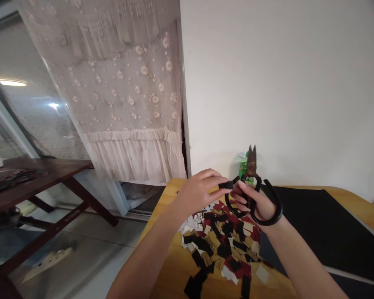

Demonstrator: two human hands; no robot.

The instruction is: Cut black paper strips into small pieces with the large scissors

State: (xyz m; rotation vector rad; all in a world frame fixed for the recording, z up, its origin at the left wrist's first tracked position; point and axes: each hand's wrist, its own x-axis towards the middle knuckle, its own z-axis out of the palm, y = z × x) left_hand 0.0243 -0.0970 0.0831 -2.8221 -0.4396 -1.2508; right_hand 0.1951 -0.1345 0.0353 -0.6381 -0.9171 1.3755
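Pinches a strip (227, 185) in the left hand (201, 189), lengthwise left to right. Grips scissors (252, 167) in the right hand (264, 203), aimed upward along a nearly upright long axis.

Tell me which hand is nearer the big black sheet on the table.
Right. Your right hand, holding the scissors, is near the left side of the black sheet; your left hand, pinching a small black piece, farther left.

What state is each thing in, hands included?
Left hand: pinching small black piece
Right hand: holding black-handled metal scissors
Scissors: pointing up, tips slightly apart
Green plastic bottle: upright, partly hidden
Multicoloured cut pieces: loosely spread on yellow wooden table
Large black sheet: lying flat
Pale floral curtain: hanging
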